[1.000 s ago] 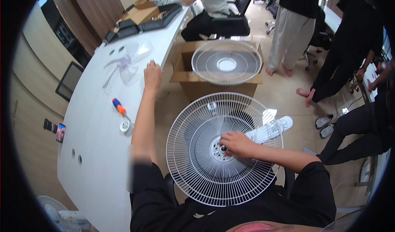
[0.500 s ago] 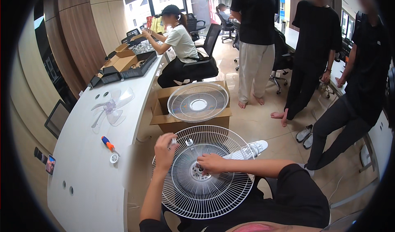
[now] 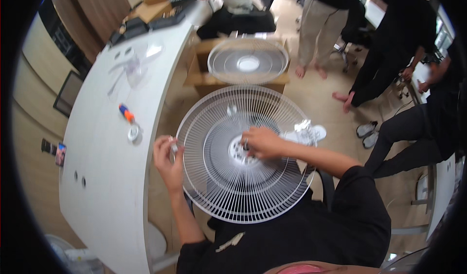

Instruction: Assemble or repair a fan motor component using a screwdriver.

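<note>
A round white wire fan guard (image 3: pixel 224 186) lies in front of me, over my lap. My right hand (image 3: pixel 265 142) reaches across it, fingers closed together at the white hub (image 3: pixel 238 153); what they grip there is hidden. Just beyond the guard's left rim, my left hand (image 3: pixel 168 164) is raised, pinching a small white plastic part (image 3: pixel 174 146). Toward the far part of the guard shows a white plug (image 3: pixel 231 110). At its right edge the white fan stand (image 3: pixel 311 134) sticks out, with clear wrapping on it.
A second fan guard (image 3: pixel 248 64) rests on an open cardboard box (image 3: pixel 197 72) ahead. The white table (image 3: pixel 104 176) on the left carries clear fan blades (image 3: pixel 131 70), a screwdriver (image 3: pixel 126 112) and a small white round part (image 3: pixel 133 134). Several people are nearby.
My left hand has moved left and down, from over the guard to outside its rim, still with the white part. My right hand stays at the hub. The view has tilted downward.
</note>
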### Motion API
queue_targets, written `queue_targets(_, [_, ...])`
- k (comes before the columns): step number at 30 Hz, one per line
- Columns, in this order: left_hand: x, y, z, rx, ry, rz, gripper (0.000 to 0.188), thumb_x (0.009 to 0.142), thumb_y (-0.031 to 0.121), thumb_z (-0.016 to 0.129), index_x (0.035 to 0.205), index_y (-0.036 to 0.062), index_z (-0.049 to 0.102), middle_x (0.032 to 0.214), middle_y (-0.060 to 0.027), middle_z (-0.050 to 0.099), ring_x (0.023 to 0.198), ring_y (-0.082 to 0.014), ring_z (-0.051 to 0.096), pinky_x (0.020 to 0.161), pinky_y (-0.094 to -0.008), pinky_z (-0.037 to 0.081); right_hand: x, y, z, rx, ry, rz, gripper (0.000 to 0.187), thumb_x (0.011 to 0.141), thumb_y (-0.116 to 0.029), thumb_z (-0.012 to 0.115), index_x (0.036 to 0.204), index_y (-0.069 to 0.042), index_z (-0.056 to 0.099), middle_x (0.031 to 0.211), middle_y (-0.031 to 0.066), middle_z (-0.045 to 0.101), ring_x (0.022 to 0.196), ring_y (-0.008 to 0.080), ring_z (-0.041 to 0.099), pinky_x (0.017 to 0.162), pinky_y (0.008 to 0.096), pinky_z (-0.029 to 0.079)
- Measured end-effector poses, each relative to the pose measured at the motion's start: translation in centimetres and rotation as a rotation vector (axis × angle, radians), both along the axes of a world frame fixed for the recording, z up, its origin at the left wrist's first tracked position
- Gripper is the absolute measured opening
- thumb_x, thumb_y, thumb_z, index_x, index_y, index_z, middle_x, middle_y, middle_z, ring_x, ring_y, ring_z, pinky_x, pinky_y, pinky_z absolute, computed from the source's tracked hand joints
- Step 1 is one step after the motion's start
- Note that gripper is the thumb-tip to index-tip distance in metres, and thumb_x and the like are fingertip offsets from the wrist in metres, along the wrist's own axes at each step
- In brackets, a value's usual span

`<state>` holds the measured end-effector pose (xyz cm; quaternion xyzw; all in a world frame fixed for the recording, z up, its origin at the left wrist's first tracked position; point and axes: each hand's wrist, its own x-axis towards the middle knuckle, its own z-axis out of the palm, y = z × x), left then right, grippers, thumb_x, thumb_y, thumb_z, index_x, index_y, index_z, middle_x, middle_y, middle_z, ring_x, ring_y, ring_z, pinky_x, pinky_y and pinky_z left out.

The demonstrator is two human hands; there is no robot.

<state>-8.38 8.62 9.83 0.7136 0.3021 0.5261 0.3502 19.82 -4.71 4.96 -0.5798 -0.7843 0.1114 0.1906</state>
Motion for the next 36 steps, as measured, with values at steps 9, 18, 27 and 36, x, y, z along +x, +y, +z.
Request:
queue_targets(9, [-1.4, -3.3, 3.6, -0.01, 0.297, -0.072, 0.027, 0.084, -0.006, 0.075, 0.11, -0.0013, 0.068, 0.122, -0.0089, 0.056, 0.109, -0.0182, 0.058, 0.093, -0.032, 0.05, 0.3, 0.5, 1.3, -0.058, 0.105, -0.05, 0.032, 0.083, -0.029, 0.077, 0.106, -0.009, 0.069, 0.104, 0.0058, 0.061, 0.099, 0.0269, 0.059, 0.086, 0.0419, 0.047])
queue_targets(18, [2.0, -3.8, 3.8, 0.0, 0.563, -0.347, 0.038, 0.076, 0.004, 0.08, 0.112, 0.0033, 0.068, 0.11, -0.0107, 0.064, 0.103, -0.0289, 0.062, 0.089, -0.0391, 0.05, 0.3, -0.5, 0.8, -0.087, 0.202, 0.013, 0.041, 0.077, -0.032, 0.083, 0.108, -0.011, 0.066, 0.11, 0.0048, 0.059, 0.104, 0.0255, 0.057, 0.088, 0.0404, 0.046])
queue_targets(27, [3.1, -3.3, 3.8, 0.045, 0.75, -0.424, 0.053, 0.066, 0.013, 0.086, 0.115, 0.0059, 0.068, 0.117, -0.0069, 0.067, 0.118, -0.0282, 0.056, 0.101, -0.0408, 0.046, -0.9, -0.9, 1.6, -0.076, 0.13, 0.014, 0.047, 0.075, -0.03, 0.083, 0.114, -0.011, 0.064, 0.112, 0.0052, 0.059, 0.103, 0.0246, 0.058, 0.085, 0.0388, 0.046])
queue_targets(36, [5.9, -2.4, 3.3, 0.01, 0.785, -0.487, 0.057, 0.067, 0.018, 0.088, 0.118, 0.0044, 0.066, 0.114, -0.0101, 0.069, 0.107, -0.0284, 0.068, 0.092, -0.0389, 0.054, -1.1, -1.0, 1.2, -0.067, 0.084, 0.006, 0.046, 0.076, -0.032, 0.081, 0.113, -0.011, 0.062, 0.112, 0.0032, 0.058, 0.103, 0.0228, 0.057, 0.083, 0.0377, 0.043])
